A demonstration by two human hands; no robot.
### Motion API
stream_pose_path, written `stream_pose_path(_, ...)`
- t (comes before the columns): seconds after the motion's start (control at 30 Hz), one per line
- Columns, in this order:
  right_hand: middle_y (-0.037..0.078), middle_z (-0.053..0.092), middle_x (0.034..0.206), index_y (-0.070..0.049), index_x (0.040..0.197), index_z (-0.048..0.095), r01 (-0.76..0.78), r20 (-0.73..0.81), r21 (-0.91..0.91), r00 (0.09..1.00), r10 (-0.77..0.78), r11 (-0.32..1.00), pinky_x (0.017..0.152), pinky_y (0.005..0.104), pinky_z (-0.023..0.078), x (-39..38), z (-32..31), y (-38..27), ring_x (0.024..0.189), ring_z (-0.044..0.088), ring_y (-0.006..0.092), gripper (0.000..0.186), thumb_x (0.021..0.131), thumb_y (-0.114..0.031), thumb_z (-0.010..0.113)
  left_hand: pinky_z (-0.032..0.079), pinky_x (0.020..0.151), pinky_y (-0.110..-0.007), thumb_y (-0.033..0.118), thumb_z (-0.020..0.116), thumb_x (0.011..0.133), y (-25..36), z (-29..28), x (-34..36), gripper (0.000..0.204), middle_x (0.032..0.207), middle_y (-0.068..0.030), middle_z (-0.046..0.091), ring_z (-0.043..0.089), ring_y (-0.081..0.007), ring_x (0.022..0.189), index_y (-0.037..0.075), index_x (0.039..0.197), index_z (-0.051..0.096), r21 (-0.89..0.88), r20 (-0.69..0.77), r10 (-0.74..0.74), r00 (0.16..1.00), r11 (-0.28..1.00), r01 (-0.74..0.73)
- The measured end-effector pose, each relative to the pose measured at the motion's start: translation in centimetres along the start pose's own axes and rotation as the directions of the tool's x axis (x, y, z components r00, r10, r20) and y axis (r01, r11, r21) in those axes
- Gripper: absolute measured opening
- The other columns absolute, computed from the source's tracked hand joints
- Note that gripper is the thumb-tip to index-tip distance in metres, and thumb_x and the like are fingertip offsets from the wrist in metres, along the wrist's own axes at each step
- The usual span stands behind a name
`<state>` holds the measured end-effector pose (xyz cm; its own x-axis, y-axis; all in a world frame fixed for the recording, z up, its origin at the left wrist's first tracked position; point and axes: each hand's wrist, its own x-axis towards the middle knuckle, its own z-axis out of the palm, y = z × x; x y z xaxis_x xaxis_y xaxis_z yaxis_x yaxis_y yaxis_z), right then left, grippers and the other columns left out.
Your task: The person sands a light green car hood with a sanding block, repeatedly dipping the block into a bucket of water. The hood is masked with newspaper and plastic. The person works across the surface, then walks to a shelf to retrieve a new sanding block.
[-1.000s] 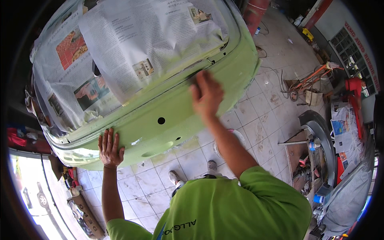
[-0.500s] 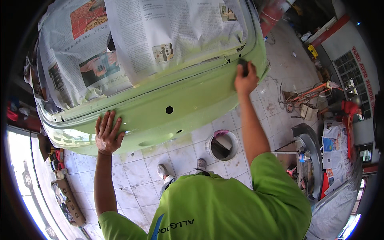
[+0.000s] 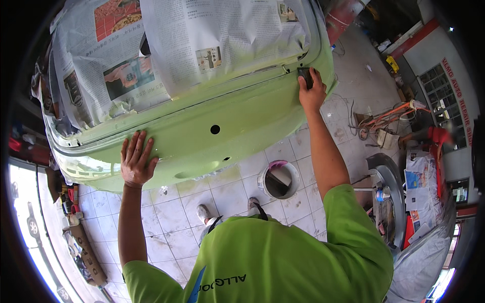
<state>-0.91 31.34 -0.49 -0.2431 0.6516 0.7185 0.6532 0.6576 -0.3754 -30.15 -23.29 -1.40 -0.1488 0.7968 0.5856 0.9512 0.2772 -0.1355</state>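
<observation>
A pale green car body panel (image 3: 252, 118), wet in places, curves across the view below a newspaper-covered area. It has a round dark hole (image 3: 215, 130) near its middle. My left hand (image 3: 137, 160) lies flat on the panel's left part, fingers stretched out and holding nothing. At the far right part of the panel, my right hand (image 3: 312, 93) grips a small black sanding block (image 3: 305, 77) and presses it to the surface just below the panel's upper seam. The block's underside is hidden.
Newspaper sheets (image 3: 187, 45) are taped over the area above the panel. On the tiled floor stands a white bucket (image 3: 262, 184) with dark things inside. To the right lie a grey curved car part (image 3: 396, 202) and an orange-handled trolley (image 3: 389, 118); a cardboard box (image 3: 86, 252) is at left.
My right hand has slid the sanding block slightly up and away from me, and more of the block shows. My left hand stays flat in nearly the same place.
</observation>
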Motion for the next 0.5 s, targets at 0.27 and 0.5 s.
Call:
stream_pose_path(0.27, 0.008, 0.054, 0.157, -0.026, 0.145, 0.063, 0.426, 0.175, 0.375, 0.84, -0.514, 0.823, 0.104, 0.0523, 0.039, -18.3, -5.1, -25.0, 0.128, 0.056, 0.0315, 0.06, 0.088, -0.034, 0.078, 0.03, 0.125, -0.054, 0.038, 0.066, 0.099, -0.3, -1.5, -1.5, 0.053, 0.159, -0.0108, 0.054, 0.048, -0.0313, 0.149, 0.013, 0.145, 0.065, -0.022, 0.076, -0.045, 0.996, 0.999, 0.047)
stream_pose_path(0.5, 0.013, 0.064, 0.145, -0.021, 0.145, 0.064, 0.235, -0.069, 0.133, 0.971, -0.228, 0.963, 0.09, 0.0528, 0.055, -2.2, -0.4, -1.6, 0.111, 0.064, 0.0424, 0.057, 0.092, -0.037, 0.076, 0.031, 0.124, -0.053, 0.036, 0.073, 0.094, 0.0, -1.1, -0.4, 0.053, 0.156, -0.0109, 0.057, 0.048, -0.0312, 0.149, 0.014, 0.142, 0.068, -0.129, 0.022, -0.049, 0.999, 0.99, 0.052)
